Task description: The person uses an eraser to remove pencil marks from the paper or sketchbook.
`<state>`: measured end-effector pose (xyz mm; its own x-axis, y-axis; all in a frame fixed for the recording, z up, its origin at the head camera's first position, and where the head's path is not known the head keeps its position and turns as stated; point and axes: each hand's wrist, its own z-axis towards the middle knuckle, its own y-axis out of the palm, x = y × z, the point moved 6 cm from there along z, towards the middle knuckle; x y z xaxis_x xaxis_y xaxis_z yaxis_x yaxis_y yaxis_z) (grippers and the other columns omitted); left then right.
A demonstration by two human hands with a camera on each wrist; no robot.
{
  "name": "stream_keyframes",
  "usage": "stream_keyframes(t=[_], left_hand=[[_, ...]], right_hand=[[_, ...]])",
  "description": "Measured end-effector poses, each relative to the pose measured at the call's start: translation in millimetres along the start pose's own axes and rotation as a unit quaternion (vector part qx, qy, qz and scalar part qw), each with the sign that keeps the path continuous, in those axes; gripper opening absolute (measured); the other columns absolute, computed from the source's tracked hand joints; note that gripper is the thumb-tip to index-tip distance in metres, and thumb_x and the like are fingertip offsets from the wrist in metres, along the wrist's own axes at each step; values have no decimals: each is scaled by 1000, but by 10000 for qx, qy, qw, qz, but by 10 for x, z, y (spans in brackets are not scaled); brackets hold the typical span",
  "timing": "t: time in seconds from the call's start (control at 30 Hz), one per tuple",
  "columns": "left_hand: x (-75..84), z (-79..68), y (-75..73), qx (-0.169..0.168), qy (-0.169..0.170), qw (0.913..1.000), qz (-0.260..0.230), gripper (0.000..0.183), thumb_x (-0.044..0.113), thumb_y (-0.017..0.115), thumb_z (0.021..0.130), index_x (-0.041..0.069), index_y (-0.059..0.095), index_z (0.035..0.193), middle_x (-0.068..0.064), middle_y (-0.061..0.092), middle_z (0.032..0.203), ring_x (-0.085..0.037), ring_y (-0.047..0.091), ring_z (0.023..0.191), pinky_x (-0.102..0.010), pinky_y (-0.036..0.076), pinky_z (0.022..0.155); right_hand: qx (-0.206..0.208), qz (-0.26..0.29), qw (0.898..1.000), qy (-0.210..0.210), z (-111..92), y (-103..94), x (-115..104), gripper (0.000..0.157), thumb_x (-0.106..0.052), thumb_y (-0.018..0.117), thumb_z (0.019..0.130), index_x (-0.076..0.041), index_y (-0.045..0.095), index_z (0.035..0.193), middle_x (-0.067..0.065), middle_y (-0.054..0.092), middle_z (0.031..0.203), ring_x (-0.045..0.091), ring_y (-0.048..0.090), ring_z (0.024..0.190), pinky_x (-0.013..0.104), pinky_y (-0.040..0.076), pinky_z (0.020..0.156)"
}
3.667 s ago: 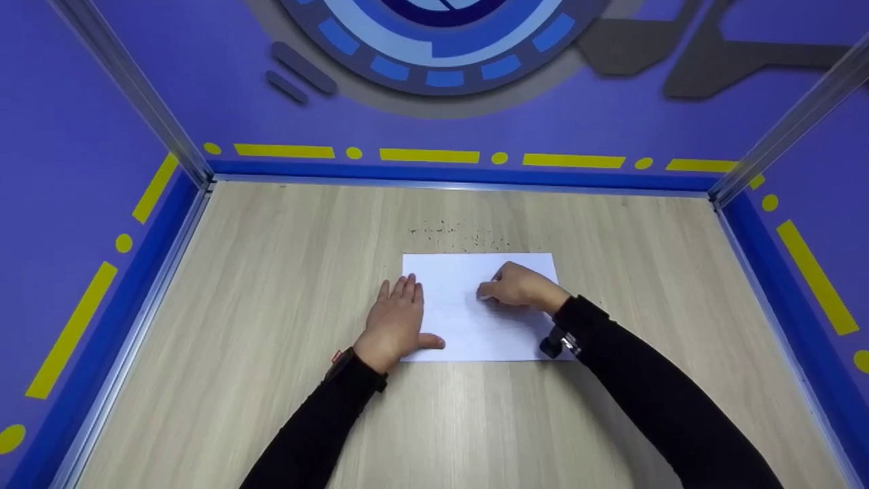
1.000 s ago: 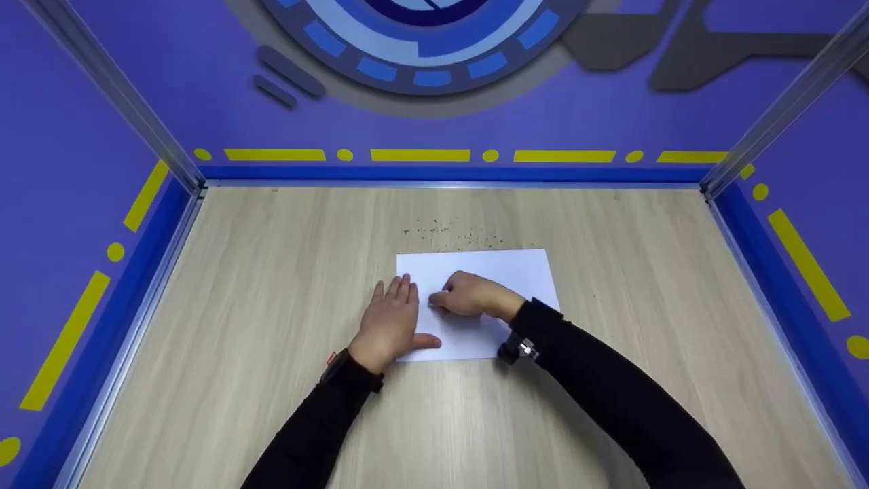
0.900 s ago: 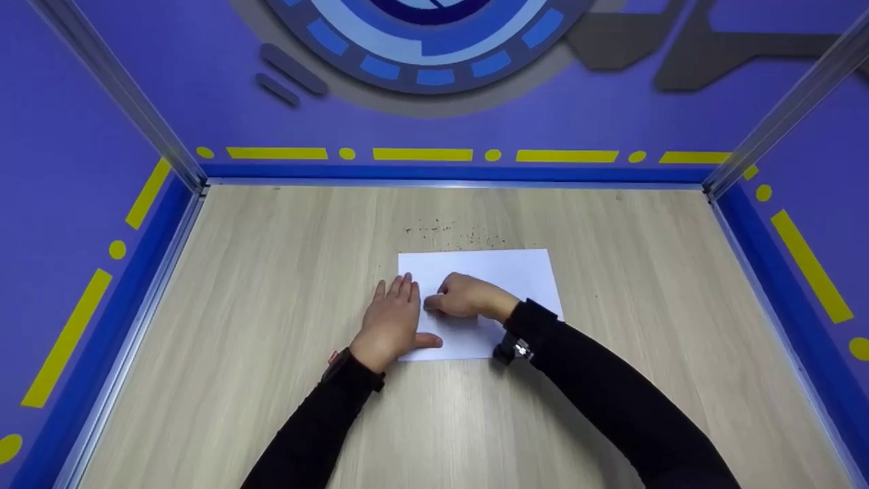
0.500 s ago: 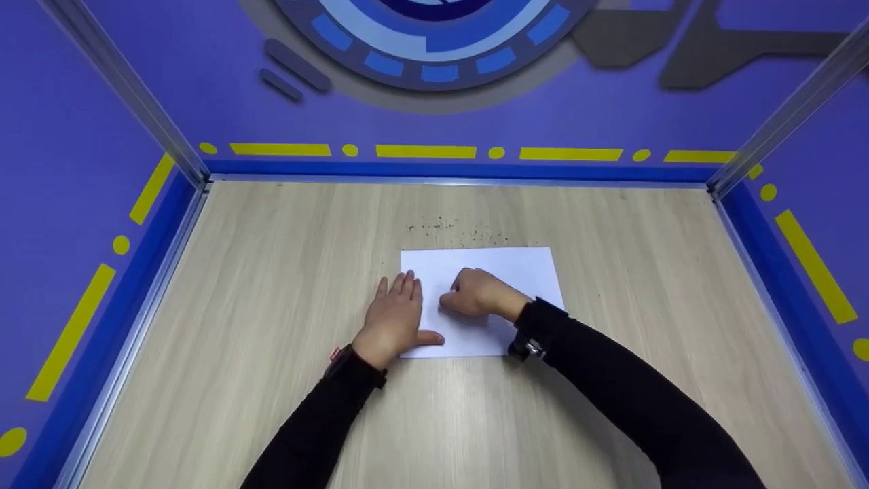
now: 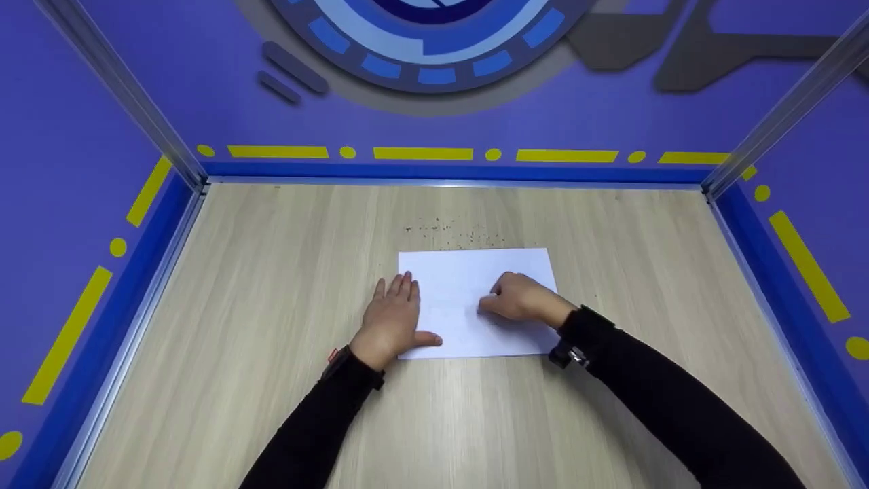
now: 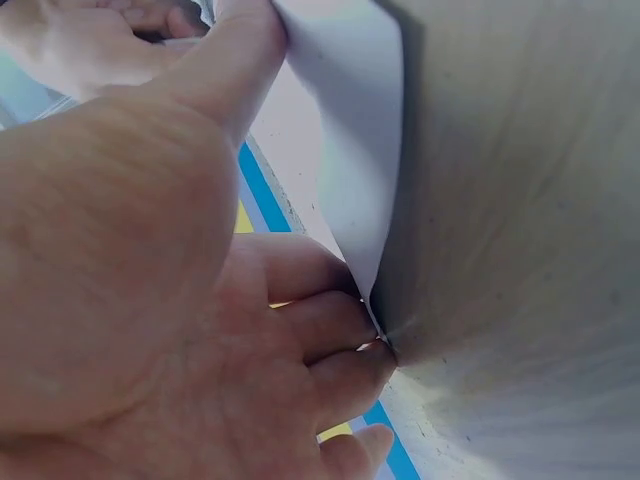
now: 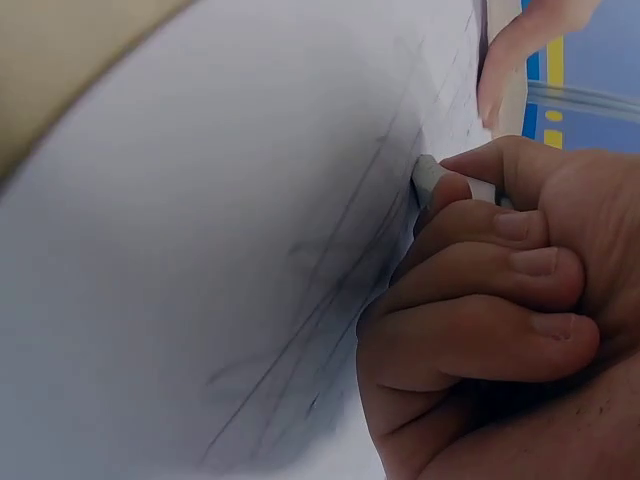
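Observation:
A white sheet of paper (image 5: 451, 275) lies on the wooden table. The left hand (image 5: 390, 320) rests with straight fingers across its left edge, thumb spread over the lower left part. In the right wrist view, the curled right hand (image 7: 490, 290) pinches a small whitish eraser (image 7: 427, 180) between thumb and index finger, its tip against the paper. Faint grey pencil lines (image 7: 340, 240) run over the sheet beside it. From the head view, the right hand stands over the right half of the paper, mostly hiding the eraser.
Dark crumbs (image 5: 438, 228) are scattered on the table (image 5: 305, 258) just beyond the paper's far edge. Blue panels with yellow dashes (image 5: 423, 153) wall in the back and both sides, joined by metal rails (image 5: 448, 182).
The right hand with the eraser went leftward across the paper, close to the left hand, and has come back to the right. The left hand keeps its place on the sheet.

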<state>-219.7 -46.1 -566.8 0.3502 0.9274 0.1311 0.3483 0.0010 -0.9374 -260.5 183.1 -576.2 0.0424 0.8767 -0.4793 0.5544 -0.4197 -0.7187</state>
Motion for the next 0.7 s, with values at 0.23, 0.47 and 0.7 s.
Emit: stream_keyframes(t=[0.23, 0.47, 0.7], left_hand=[[5, 2, 6, 3, 12, 10000, 22, 125, 78, 74, 90, -6, 30, 171, -26, 24, 182, -40, 24, 172, -59, 16, 142], [17, 2, 1, 32, 43, 9999, 91, 126, 80, 73, 89, -6, 31, 171, -26, 24, 182, -40, 24, 172, -59, 17, 142], [1, 9, 12, -37, 30, 10000, 33, 126, 78, 74, 90, -6, 28, 171, -26, 22, 182, -41, 22, 172, -60, 15, 142]], right_hand=[[258, 122, 9996, -16, -167, -111, 343, 51, -35, 70, 95, -23, 40, 55, -12, 29, 56, 7, 27, 53, 24, 23, 51], [255, 270, 9989, 279, -381, -209, 717, 48, -35, 69, 94, -23, 42, 56, -12, 31, 57, 8, 31, 54, 24, 24, 50], [261, 350, 9973, 586, -524, -266, 953, 46, -34, 67, 95, -22, 42, 57, -11, 35, 56, 9, 34, 52, 23, 28, 50]])
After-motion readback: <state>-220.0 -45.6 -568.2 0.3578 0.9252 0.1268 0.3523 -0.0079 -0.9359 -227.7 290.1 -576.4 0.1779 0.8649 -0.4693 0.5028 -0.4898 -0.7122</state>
